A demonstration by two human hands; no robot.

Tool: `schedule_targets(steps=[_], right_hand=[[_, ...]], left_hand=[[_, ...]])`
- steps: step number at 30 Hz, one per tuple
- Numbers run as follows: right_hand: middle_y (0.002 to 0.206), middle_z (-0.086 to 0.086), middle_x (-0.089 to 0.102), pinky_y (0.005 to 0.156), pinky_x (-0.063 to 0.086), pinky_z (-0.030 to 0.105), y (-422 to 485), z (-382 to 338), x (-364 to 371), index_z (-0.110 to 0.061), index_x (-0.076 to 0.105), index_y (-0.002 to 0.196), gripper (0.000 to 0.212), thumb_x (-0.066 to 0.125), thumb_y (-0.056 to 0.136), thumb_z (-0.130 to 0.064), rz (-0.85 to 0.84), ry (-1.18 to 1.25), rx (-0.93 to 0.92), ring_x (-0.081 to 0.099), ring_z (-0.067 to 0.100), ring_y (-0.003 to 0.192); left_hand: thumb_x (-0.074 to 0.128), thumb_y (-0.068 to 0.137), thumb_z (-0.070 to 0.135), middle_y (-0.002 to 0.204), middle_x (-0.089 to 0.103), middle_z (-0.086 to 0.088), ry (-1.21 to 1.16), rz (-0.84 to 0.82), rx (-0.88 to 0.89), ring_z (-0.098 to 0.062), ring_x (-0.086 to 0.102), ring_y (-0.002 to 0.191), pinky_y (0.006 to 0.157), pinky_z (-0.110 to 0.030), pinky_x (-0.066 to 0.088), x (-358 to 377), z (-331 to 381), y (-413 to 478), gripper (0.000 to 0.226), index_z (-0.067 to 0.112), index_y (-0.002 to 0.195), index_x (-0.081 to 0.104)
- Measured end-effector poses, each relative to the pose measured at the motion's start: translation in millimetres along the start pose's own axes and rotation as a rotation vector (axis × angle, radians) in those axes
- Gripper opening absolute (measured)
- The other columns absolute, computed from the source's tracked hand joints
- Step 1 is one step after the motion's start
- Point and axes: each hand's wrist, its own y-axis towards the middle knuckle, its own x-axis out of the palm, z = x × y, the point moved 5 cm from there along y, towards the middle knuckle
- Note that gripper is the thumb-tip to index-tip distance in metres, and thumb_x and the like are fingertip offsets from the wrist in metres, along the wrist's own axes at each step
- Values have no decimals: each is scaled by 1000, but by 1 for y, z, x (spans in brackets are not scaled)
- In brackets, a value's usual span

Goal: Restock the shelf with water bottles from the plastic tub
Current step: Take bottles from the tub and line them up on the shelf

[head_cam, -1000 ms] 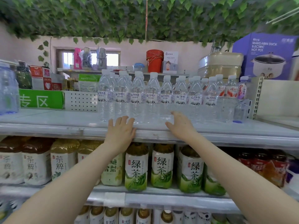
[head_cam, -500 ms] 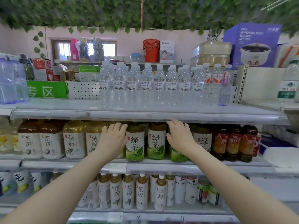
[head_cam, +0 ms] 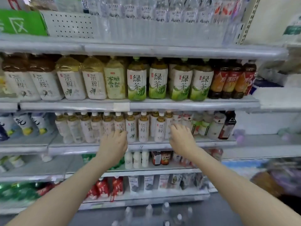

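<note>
Step in hand: likely the reach for a fresh load; both hands are empty and the camera looks down the shelving toward the floor.
Left hand (head_cam: 114, 144): held out, back of the hand up, in front of the row of small tea bottles (head_cam: 143, 128); fingers relaxed and loosely bent, grasping nothing.
Right hand (head_cam: 182, 139): level with the left and a little apart from it; fingers spread and released, nothing in them. Whether the tips touch a bottle cannot be told.
Stocked water bottles (head_cam: 146, 15): a blurred, crowded row on the top shelf (head_cam: 179, 51), above the large green tea bottles (head_cam: 136, 82).
Spare water bottles (head_cam: 165, 207): white caps at the bottom edge, below the arms; the tub round them is too blurred to make out.
Next move: probably lowering both hands to those caps and gripping a bottle in each by its body.
</note>
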Motion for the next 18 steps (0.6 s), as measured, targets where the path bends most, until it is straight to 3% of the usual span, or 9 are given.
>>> schedule_targets(steps=[4,8,14,18], right_hand=[[139,11,43,101,35,43,-33,9,62,-11,38,137,48,47,91,-19,-107,35,64,42,31,124],[142,11,39,106,29,44,-71,18,131,-12,34,139,51,49,91,-17,-245,94,123,38,32,129],[137,10,44,109,27,45,-119,38,219,-12,40,135,43,46,92,-15,-400,101,175,39,29,127],[138,12,45,100,34,39,-143,53,267,-10,39,137,50,49,88,-11,-438,159,161,41,31,125]], left_hand=[[78,68,22,93,64,-14,-33,-76,83,-32,63,73,62,-40,49,45,20,-47,42,8,104,63],[80,64,21,92,65,-14,-83,-175,105,-32,64,73,65,-40,49,88,40,-93,44,8,103,63],[70,75,22,92,61,-9,-145,-346,93,-31,61,77,71,-40,45,151,76,-147,31,11,102,62],[51,91,23,120,53,-9,-205,-513,-6,-32,52,108,88,-42,34,196,107,-172,37,13,126,50]])
